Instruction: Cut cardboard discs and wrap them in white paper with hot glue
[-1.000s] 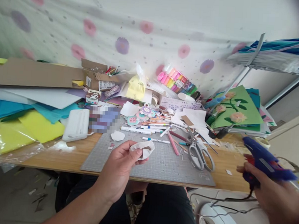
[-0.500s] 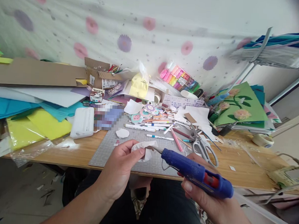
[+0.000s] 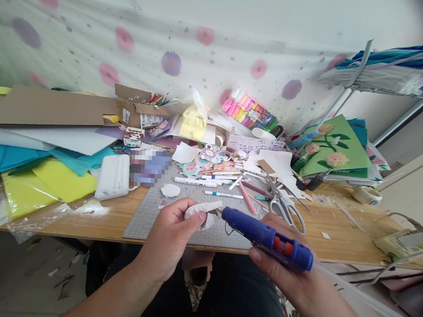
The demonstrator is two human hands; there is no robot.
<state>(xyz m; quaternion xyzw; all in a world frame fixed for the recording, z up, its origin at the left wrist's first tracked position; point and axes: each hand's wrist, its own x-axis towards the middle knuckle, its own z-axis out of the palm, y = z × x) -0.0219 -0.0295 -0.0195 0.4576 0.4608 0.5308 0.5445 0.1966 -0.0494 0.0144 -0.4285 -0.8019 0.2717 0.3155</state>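
Observation:
Between thumb and fingers, my left hand (image 3: pixel 174 237) pinches a curled strip of white paper (image 3: pixel 209 207) above the front edge of the grey cutting mat (image 3: pixel 140 223). My right hand (image 3: pixel 277 266) is wrapped round a blue hot glue gun (image 3: pixel 264 234), whose metal nozzle points left and meets or nearly meets the strip's right end. A clear glue stick (image 3: pixel 360 289) sticks out of the gun's back. Behind my left hand a small white paper piece (image 3: pixel 170 190) lies on the mat. Grey-handled scissors (image 3: pixel 285 207) lie just beyond my right hand.
Pens and markers (image 3: pixel 224 194) are heaped over the mat's far part. A white plastic case (image 3: pixel 113 177) and yellow sheets (image 3: pixel 64 181) lie left. A cardboard box (image 3: pixel 139 110) stands behind. At right are a green flower picture (image 3: pixel 336 146) and a tape roll (image 3: pixel 366 195).
The glue gun has shifted slightly left and tilted, so its glue stick now shows behind it. The paper strip's free end reaches further right. The whole view has moved slightly.

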